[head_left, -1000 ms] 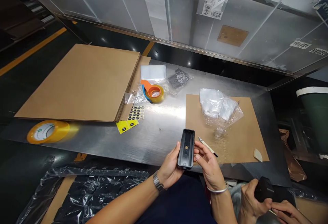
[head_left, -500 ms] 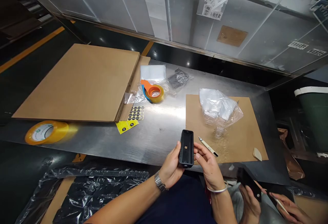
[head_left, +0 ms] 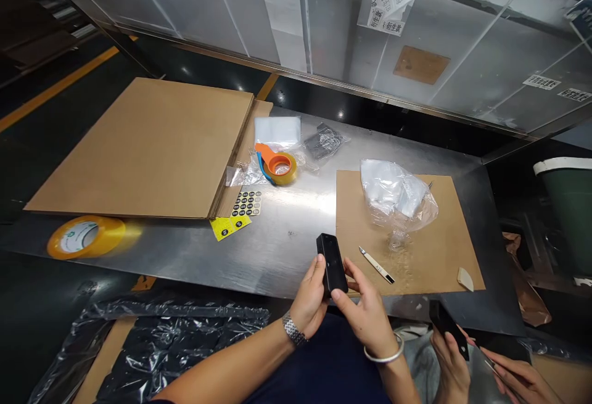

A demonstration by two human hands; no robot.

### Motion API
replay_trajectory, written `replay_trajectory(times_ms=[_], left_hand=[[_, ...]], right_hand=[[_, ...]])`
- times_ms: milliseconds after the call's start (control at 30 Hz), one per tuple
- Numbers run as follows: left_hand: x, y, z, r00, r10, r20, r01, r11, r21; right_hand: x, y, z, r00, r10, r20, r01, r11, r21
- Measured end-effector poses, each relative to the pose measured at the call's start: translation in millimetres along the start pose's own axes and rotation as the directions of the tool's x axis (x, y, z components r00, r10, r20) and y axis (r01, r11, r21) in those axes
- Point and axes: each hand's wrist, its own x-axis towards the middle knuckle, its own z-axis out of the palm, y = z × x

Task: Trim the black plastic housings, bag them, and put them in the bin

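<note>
Between both hands, over the table's front edge, is a black rectangular plastic case (head_left: 332, 262), tilted so a closed outer face shows. My left hand (head_left: 311, 296) grips its left side, thumb along the edge. My right hand (head_left: 367, 311) holds the lower right corner between thumb and fingers; some fingertips are hidden behind it. A craft knife (head_left: 377, 265) with a pale handle lies just right of the case on a flat cardboard sheet (head_left: 444, 231). Farther back on that sheet sits a clear plastic bag (head_left: 393, 191) of white packets.
Stacked cardboard (head_left: 152, 145) covers the table's left, with a yellow tape roll (head_left: 86, 237) before it. An orange tape dispenser (head_left: 277, 164) and round-sticker sheet (head_left: 246, 203) lie mid-table. At lower right, a co-worker's hands (head_left: 451, 361) hold another black case (head_left: 448, 329) and a thin tool.
The case has been turned over: its hollow inside faced me before, now a closed face does. My right thumb has shifted onto its lower end. The co-worker's hands moved slightly.
</note>
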Motion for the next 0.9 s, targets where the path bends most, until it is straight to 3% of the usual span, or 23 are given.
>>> replay_trajectory(times_ms=[100,300,633,900], left_hand=[[0,-1,0.7,0.999,0.027,-0.016,-0.027,1.0,0.014],[-1,6,1.1,0.999,-0.048,-0.006,0.048,0.998,-0.042],[-2,18,-3.2,0.977,-0.1,0.19,0.113,0.992,-0.061],[0,15,-9.3,0.931,-0.12,0.344,0.138,0.99,-0.028]], right_hand=[[0,-2,4,1.0,-0.005,-0.011,0.003,0.995,-0.104],[1,-8,-5,0.998,-0.042,0.04,0.047,0.992,-0.121],[1,-5,-11,0.993,-0.118,0.01,0.116,0.986,0.12],[4,-6,-19,0.998,-0.067,0.009,0.062,0.962,0.267]])
